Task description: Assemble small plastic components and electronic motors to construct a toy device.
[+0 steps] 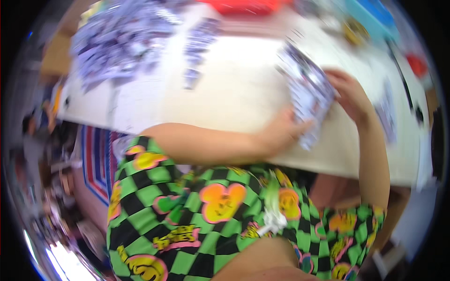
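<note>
A bundle of shiny silver-lavender packets [309, 89] is held tilted above the right part of the white table; motion blurs its details. My left hand [283, 131] closes on its lower left edge, fingers and thumb around it. My right hand [348, 91] grips its right side, fingers bent along the edge. At the far left lies a big heap of similar packets [122, 42]. Beside the heap a short row of overlapping packets [199, 47] runs toward me. Another flat packet or strip [386, 112] lies to the right of my right forearm.
A red tray [243, 6] stands at the table's far edge. Far right are a light blue container [375, 18], a yellow tape roll [355, 32], a thin black rod [401, 77] and a red round thing [416, 65]. Another person [37, 131] is beyond the table's left edge.
</note>
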The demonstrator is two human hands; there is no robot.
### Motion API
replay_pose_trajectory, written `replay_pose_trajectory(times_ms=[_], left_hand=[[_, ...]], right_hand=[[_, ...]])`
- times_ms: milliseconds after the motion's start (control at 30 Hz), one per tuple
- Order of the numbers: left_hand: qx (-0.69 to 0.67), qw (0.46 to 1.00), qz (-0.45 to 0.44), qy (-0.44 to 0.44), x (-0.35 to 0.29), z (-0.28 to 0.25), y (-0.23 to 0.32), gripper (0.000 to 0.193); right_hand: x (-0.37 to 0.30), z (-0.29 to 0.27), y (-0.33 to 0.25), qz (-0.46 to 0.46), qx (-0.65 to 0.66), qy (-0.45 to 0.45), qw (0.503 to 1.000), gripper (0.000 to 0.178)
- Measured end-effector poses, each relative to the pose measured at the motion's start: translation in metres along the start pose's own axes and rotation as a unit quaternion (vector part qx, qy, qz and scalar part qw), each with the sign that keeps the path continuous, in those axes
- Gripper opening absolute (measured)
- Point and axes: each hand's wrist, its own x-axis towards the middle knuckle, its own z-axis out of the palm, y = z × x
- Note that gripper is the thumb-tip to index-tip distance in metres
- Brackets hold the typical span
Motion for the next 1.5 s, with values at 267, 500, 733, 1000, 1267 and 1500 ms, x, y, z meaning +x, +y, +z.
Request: replay_pose_trajectory(times_ms=[267, 500, 733, 1000, 1267, 1500], left_hand=[[0.065, 0.961, -0.234, -0.131, -0.019, 0.018, -0.025, 0.035], [0.391, 0.883, 0.082, -0.245, -0.035, -0.009, 0.016, 0.032], [0.659, 0.709, 0.251, -0.006, -0.008, -0.062, 0.089, 0.04], [0.771, 0.595, 0.224, -0.009, 0.025, -0.063, 0.062, 0.041], [0.798, 0.557, 0.231, -0.002, 0.018, -0.057, 0.06, 0.041], [0.794, 0.567, 0.217, -0.01, 0.021, -0.057, 0.064, 0.041]], right_hand=[[0.034, -0.01, -0.012, -0.043, -0.211, -0.126, 0.968, 0.028], [0.058, -0.039, -0.006, -0.088, -0.386, -0.06, 0.916, 0.024], [0.011, -0.02, -0.018, -0.241, -0.376, 0.126, 0.886, 0.02], [-0.003, 0.028, 0.0, -0.304, -0.534, 0.103, 0.782, 0.014], [0.009, 0.042, 0.009, -0.38, -0.707, 0.109, 0.587, 0.005], [0.006, 0.028, 0.004, -0.386, -0.64, 0.122, 0.653, 0.005]])
